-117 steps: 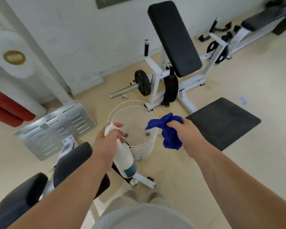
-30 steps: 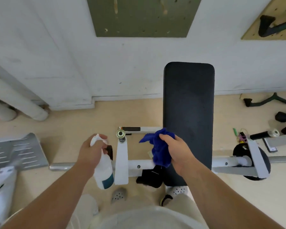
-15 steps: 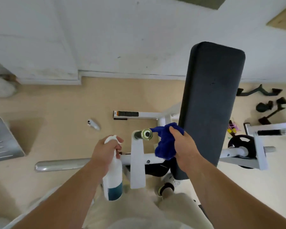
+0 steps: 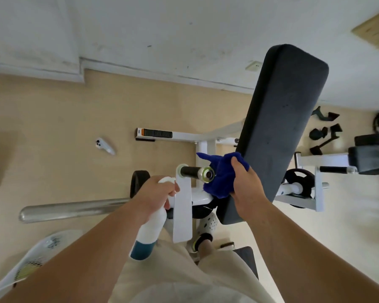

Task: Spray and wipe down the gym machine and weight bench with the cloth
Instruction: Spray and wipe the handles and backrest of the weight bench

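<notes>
With the left hand (image 4: 155, 193) gripping the spray bottle (image 4: 149, 228) and the right hand (image 4: 246, 186) clutching the cloth (image 4: 219, 178), spraying the pad (image 4: 278, 127) evenly before wiping seems best.

Beige shorts (image 4: 184, 270), white perforated clogs (image 4: 207, 224)

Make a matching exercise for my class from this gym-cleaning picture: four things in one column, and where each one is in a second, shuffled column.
Things
1. blue cloth
2. spray bottle
3. black pad
4. small white controller

Places
A. lying on the floor to the left of the machine
B. bunched in the right hand
C. slanting up towards the wall
D. held in the left hand

Pairs: 1-B, 2-D, 3-C, 4-A
</notes>
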